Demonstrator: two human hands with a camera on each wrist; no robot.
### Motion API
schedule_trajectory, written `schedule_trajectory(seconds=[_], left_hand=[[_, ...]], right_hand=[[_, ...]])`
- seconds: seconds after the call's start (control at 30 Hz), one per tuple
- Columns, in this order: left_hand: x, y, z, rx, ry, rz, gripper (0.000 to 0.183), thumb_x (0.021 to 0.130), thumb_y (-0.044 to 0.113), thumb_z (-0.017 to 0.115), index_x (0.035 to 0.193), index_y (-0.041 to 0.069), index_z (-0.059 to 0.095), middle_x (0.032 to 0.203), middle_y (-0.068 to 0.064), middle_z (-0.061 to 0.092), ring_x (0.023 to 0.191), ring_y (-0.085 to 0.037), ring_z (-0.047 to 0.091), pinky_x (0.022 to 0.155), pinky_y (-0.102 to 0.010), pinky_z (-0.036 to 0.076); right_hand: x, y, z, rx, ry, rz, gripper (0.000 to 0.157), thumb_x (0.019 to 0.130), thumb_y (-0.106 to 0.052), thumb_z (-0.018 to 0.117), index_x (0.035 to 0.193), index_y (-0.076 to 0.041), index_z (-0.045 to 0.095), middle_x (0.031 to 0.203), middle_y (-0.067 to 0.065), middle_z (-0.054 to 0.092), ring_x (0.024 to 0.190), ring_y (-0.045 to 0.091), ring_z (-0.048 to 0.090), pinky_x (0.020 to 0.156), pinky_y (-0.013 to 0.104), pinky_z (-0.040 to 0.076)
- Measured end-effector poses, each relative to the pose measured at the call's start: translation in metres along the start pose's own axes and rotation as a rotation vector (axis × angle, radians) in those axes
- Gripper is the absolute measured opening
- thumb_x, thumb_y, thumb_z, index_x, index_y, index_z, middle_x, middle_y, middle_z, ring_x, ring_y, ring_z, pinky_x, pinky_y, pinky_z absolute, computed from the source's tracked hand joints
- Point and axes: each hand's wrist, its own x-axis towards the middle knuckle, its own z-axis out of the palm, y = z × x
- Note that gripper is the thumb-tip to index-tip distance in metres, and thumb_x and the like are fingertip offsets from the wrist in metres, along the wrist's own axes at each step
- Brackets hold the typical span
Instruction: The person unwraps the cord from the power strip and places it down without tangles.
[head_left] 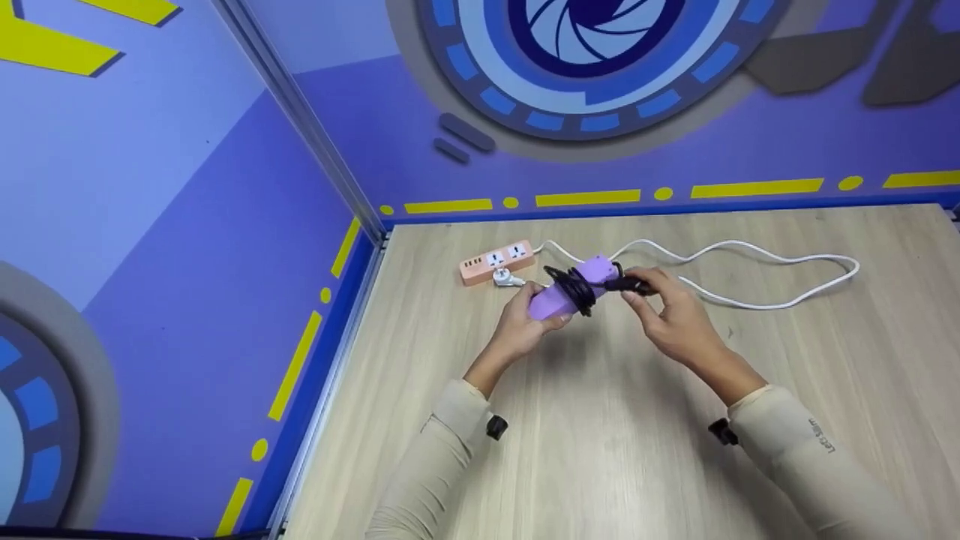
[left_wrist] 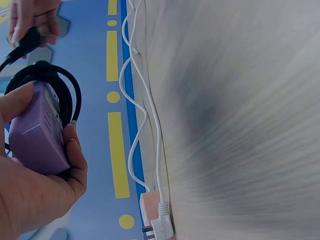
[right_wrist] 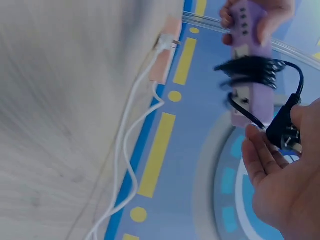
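Observation:
A purple power strip (head_left: 551, 302) is held above the table, its black cord (head_left: 576, 289) wound several times round its middle. My left hand (head_left: 521, 322) grips one end of the strip, thumb on one side and fingers on the other. At the cord's free end is a black plug (right_wrist: 282, 127), pinched between the thumb and fingers of my right hand (head_left: 675, 315). Sockets and small ports on the strip's face show in the right wrist view. In the left wrist view the cord loops (left_wrist: 65, 95) stand out from the strip close to my left fingertips.
A pink power strip (head_left: 480, 271) lies on the wooden table (head_left: 600, 450) behind my left hand. Its white plug (head_left: 506, 278) lies against its front side, and the white cord (head_left: 795, 306) stretches in a long loop to the right. Blue-purple printed panels (head_left: 315, 180) border the table.

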Motion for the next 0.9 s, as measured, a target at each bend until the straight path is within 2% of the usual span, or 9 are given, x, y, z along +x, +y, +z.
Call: schedule_trajectory(seconds=[0.13,0.2,0.27,0.43,0.67,0.8,0.9], left_hand=[[-0.002,-0.001,-0.001,-0.012,-0.012,0.018,0.046,0.077,0.028,0.082,0.113,0.016,0.056,0.114,-0.005,0.065,0.101,-0.018,0.059,0.086,-0.034,0.048],[-0.003,-0.003,-0.002,-0.022,-0.005,0.026,0.047,0.077,0.027,0.082,0.114,0.015,0.056,0.115,-0.006,0.065,0.103,-0.018,0.059,0.088,-0.035,0.048],[-0.004,-0.005,-0.004,-0.037,0.006,0.026,0.047,0.077,0.026,0.082,0.115,0.014,0.056,0.116,-0.007,0.065,0.104,-0.020,0.059,0.089,-0.037,0.048],[-0.004,-0.010,-0.008,-0.086,0.050,0.009,0.047,0.079,0.024,0.081,0.116,0.013,0.056,0.118,-0.008,0.063,0.107,-0.021,0.058,0.090,-0.038,0.048],[-0.002,-0.014,-0.013,-0.146,0.132,0.025,0.044,0.079,0.023,0.081,0.114,0.009,0.056,0.119,-0.010,0.063,0.109,-0.022,0.058,0.094,-0.039,0.047],[-0.002,-0.017,-0.018,-0.177,0.169,0.002,0.045,0.080,0.022,0.081,0.115,0.010,0.056,0.122,-0.011,0.062,0.112,-0.023,0.058,0.095,-0.040,0.048],[-0.001,-0.021,-0.020,-0.211,0.195,-0.012,0.045,0.079,0.020,0.081,0.115,0.010,0.055,0.124,-0.013,0.062,0.113,-0.024,0.057,0.096,-0.039,0.049]], right_hand=[[0.009,0.004,-0.005,0.007,0.095,0.041,0.032,0.096,-0.024,0.065,0.125,-0.010,0.064,0.108,0.008,0.066,0.093,0.018,0.062,0.083,0.026,0.047],[0.011,0.008,-0.007,0.005,0.113,0.086,0.032,0.097,-0.026,0.063,0.126,-0.010,0.063,0.109,0.008,0.065,0.093,0.017,0.060,0.082,0.019,0.043],[0.011,0.014,-0.009,0.004,0.110,0.128,0.033,0.098,-0.028,0.061,0.127,-0.011,0.062,0.110,0.009,0.064,0.092,0.017,0.059,0.079,0.016,0.041],[0.002,0.035,-0.014,0.005,0.050,0.196,0.035,0.100,-0.029,0.058,0.128,-0.008,0.060,0.110,0.010,0.064,0.092,0.016,0.058,0.077,0.014,0.042],[-0.014,0.061,-0.025,-0.017,-0.061,0.250,0.032,0.101,-0.030,0.056,0.125,-0.010,0.062,0.103,0.011,0.073,0.084,-0.001,0.058,0.074,0.009,0.041],[-0.023,0.072,-0.030,-0.059,-0.138,0.263,0.030,0.101,-0.031,0.055,0.119,-0.008,0.064,0.097,0.011,0.074,0.082,0.008,0.062,0.073,0.017,0.044],[-0.031,0.081,-0.034,-0.088,-0.227,0.279,0.028,0.102,-0.031,0.053,0.106,-0.006,0.066,0.084,0.008,0.069,0.074,0.016,0.059,0.067,0.026,0.044]])
